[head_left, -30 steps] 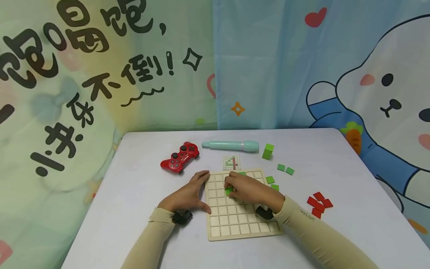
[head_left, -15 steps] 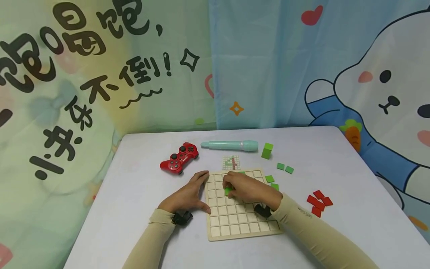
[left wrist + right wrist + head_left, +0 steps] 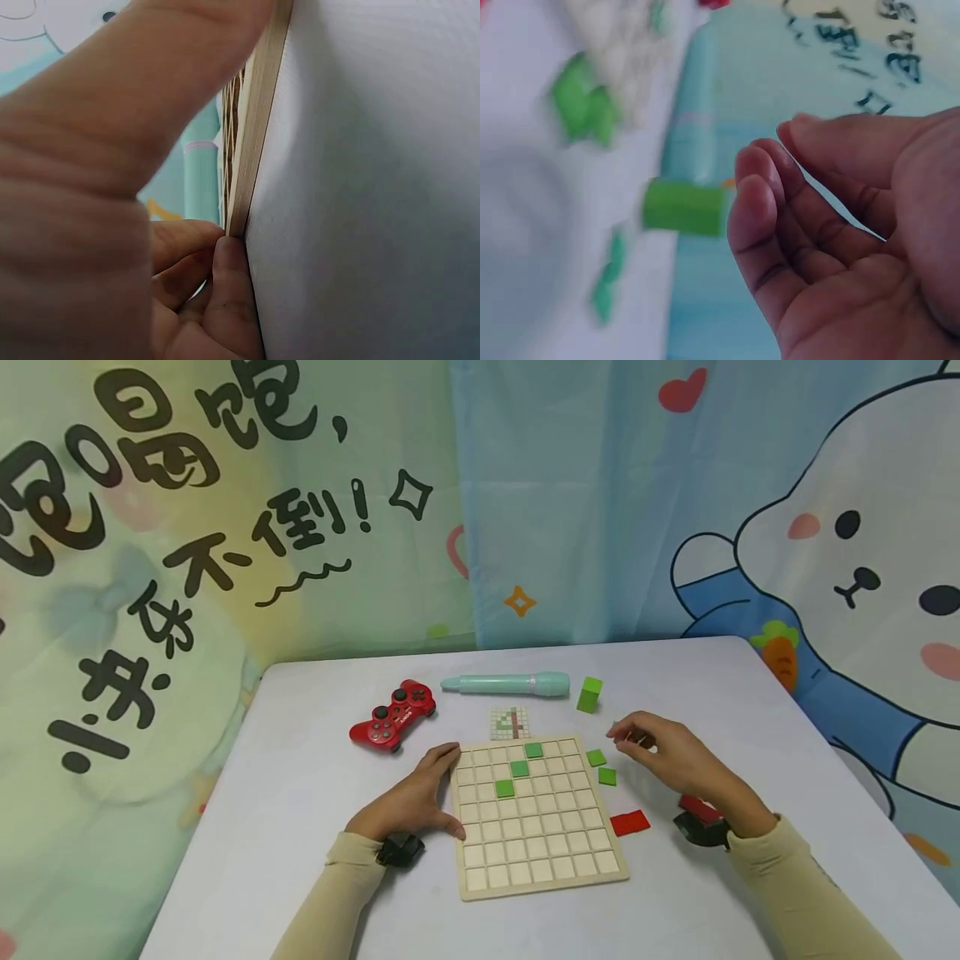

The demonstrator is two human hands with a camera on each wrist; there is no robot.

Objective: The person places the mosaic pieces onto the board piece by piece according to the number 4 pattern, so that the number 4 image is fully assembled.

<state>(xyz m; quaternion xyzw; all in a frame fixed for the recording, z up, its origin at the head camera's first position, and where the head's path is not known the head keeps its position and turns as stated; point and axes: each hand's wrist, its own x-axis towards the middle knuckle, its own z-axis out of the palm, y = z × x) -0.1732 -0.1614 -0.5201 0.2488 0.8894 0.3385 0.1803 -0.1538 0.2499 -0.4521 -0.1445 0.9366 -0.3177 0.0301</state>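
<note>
Wooden grid board (image 3: 536,827) flat on white counter (image 3: 300,827), square, edges roughly parallel to counter front; three green tiles seated in a diagonal run in upper cells, at (image 3: 533,749), (image 3: 519,768) and (image 3: 505,788). Left hand (image 3: 412,797) laid flat against board's left edge, fingers straight along the rim, thumb at lower left side; same contact shown edge-on in left wrist view, fingers (image 3: 225,285) pressed to the wooden edge (image 3: 259,127); nothing gripped. Right hand (image 3: 667,758) raised just off the counter, to the right of the board and apart from it, fingers loosely curved, palm empty in right wrist view (image 3: 840,247); holding nothing. Loose green tiles: two just beside board's right edge at (image 3: 596,757) and (image 3: 607,776), lying to the left of the right hand, between it and the board; more green tiles likely under or beside the fingertips, hidden, not confirmable. Right hand far nearer to these than left. Red tile (image 3: 630,822) flat below the right hand, near board's lower right; further red pieces (image 3: 693,806) partly hidden by the wrist. Green block (image 3: 588,694) upright, beyond. Teal pen-shaped item (image 3: 506,684), long axis left to right, along far side. Small pattern card (image 3: 510,723) above board. Red game controller (image 3: 392,724) at upper left.
</note>
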